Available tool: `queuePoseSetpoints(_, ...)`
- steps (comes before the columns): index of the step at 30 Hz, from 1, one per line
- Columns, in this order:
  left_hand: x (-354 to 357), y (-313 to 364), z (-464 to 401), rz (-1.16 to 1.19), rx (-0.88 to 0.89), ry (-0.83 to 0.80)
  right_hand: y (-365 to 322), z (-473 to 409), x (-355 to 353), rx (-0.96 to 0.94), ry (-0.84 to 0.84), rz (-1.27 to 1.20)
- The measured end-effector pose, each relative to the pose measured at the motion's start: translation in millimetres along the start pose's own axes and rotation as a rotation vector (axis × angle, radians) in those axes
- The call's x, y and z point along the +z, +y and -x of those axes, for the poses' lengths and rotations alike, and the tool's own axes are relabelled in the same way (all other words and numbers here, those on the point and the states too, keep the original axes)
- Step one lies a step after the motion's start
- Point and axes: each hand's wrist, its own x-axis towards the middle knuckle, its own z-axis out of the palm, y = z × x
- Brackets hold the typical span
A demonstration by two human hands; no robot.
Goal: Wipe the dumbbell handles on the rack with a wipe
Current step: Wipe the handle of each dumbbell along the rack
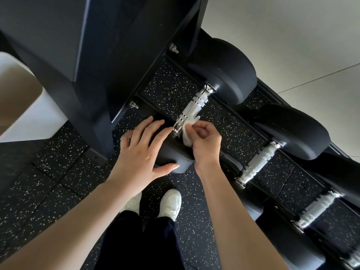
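Pinching a crumpled white wipe (188, 133) between thumb and curled fingers, the right hand (204, 142) presses it against the near end of the first dumbbell handle (191, 109), a knurled chrome bar lying on the bottom tier of the rack (116, 61). Left hand (142, 152) lies flat with fingers spread on that dumbbell's near black head (173, 155), thumb along its front edge.

Black rubber flooring (48, 191) with white specks (laid in tiles, seams visible) runs under the rack; pale smooth floor (282, 36) lies beyond it at upper right. Rack uprights crowd the upper left. 2 more chrome handles (260, 161) (315, 210) follow to the right, well apart from the hands. White bin (39, 117) stands at left, its contents not visible. White shoes (171, 203) stand just below the hands.
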Motion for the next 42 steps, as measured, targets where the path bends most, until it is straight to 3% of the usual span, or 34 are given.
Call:
queuePoseSetpoints(4,0,0,0,0.007,0.000,-0.005,-1,-1,-5,0.017,-0.027,0.051)
queuePoseSetpoints(20,-1,1,0,0.011,0.004,0.003,-53,-36,2,-0.095,0.271,-0.246)
queuePoseSetpoints(30,3,0,0,0.027,0.010,0.037,-39,-47,8,0.042,-0.025,-0.522)
queuePoseSetpoints(42,3,2,0,0.046,0.001,0.063,-8,-35,-5,0.063,-0.347,-0.322)
